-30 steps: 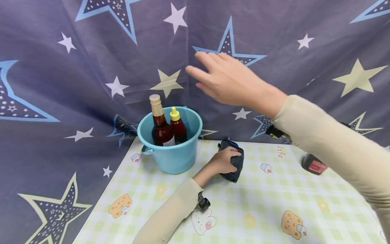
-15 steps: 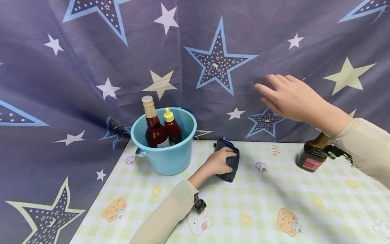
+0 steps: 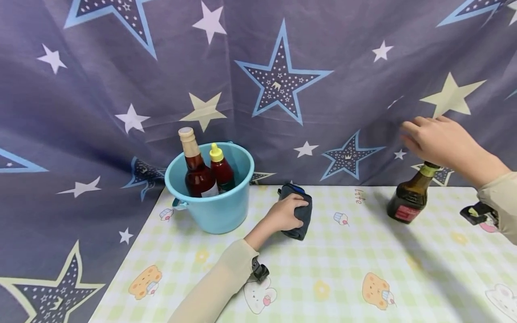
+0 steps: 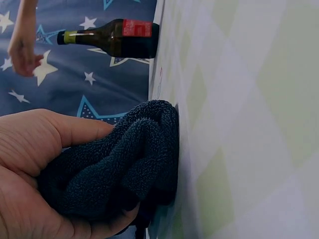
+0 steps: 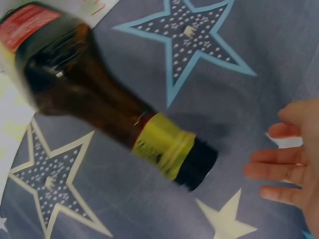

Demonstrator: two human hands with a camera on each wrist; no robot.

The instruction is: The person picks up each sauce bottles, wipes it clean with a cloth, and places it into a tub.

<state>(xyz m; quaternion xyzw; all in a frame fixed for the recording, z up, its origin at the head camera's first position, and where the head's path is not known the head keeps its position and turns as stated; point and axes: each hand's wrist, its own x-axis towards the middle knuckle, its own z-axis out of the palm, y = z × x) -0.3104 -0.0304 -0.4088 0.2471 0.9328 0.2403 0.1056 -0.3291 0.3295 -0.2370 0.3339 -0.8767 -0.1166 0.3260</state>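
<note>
My left hand (image 3: 284,214) grips a dark blue towel (image 3: 298,213) that rests on the checked tablecloth (image 3: 323,264); the left wrist view shows fingers curled round the towel (image 4: 124,164). My right hand (image 3: 438,139) hovers with straight fingers just above the cap of a dark brown bottle (image 3: 409,199) with a yellow neck band and red label, standing at the back right. In the right wrist view the bottle (image 5: 99,114) fills the frame and the fingertips (image 5: 279,164) are apart from it.
A light blue bucket (image 3: 214,211) stands at the table's back left and holds a tall brown sauce bottle (image 3: 194,168) and a red bottle with a yellow nozzle (image 3: 220,167). A star-printed cloth (image 3: 282,80) hangs behind as a backdrop.
My right hand has swept from above the bucket to the right and down, ending over the dark bottle's cap. The left hand keeps its hold on the towel.
</note>
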